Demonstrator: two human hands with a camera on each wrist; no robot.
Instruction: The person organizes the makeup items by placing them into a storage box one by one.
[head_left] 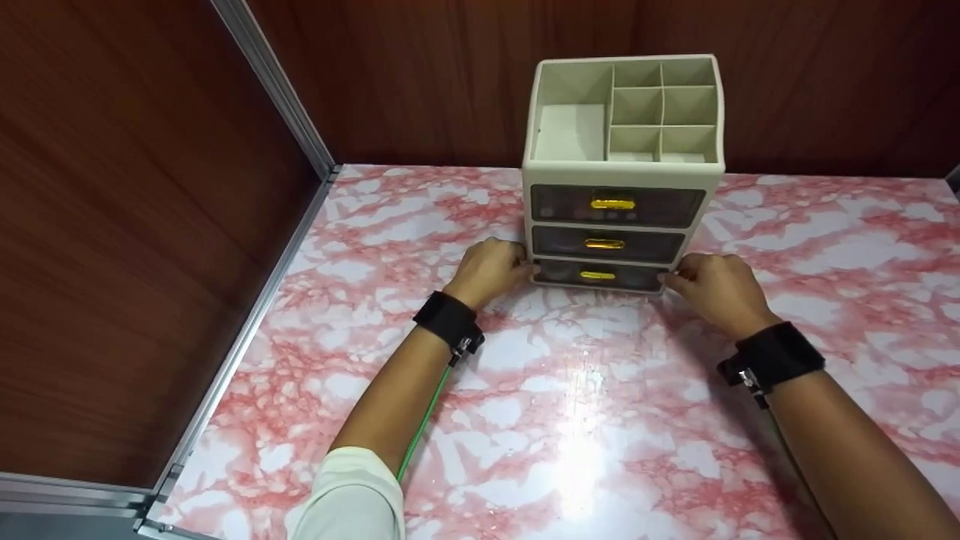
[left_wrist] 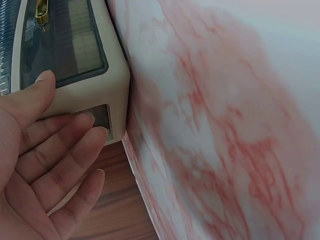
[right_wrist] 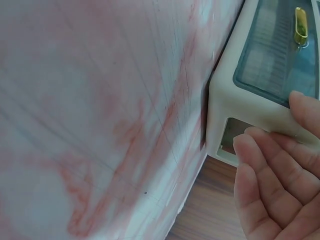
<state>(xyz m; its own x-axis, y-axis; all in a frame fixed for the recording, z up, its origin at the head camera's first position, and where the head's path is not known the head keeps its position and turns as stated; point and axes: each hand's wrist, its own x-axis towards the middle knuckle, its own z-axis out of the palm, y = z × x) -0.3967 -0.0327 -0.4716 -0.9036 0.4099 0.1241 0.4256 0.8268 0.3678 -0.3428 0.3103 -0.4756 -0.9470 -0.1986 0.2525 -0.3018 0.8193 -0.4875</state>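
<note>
A cream desktop drawer organizer [head_left: 622, 175] stands upright at the back of the table, its three dark see-through drawers facing me. Each drawer front carries a gold handle [head_left: 613, 203], and all three drawers are closed. My left hand [head_left: 491, 270] grips the organizer's lower left side, with the thumb on the front edge and the fingers along the side wall by a cut-out [left_wrist: 102, 116]. On the opposite lower side, my right hand [head_left: 720, 289] holds it the same way, thumb in front and fingers beside another cut-out [right_wrist: 231, 131].
The organizer's top has one large compartment [head_left: 571, 131] and several small ones. Beneath it lies a red-and-white marbled tabletop [head_left: 510, 420]. A dark wood panel [head_left: 420, 82] rises close behind, and another [head_left: 135, 225] borders the left side along a metal frame [head_left: 247, 315].
</note>
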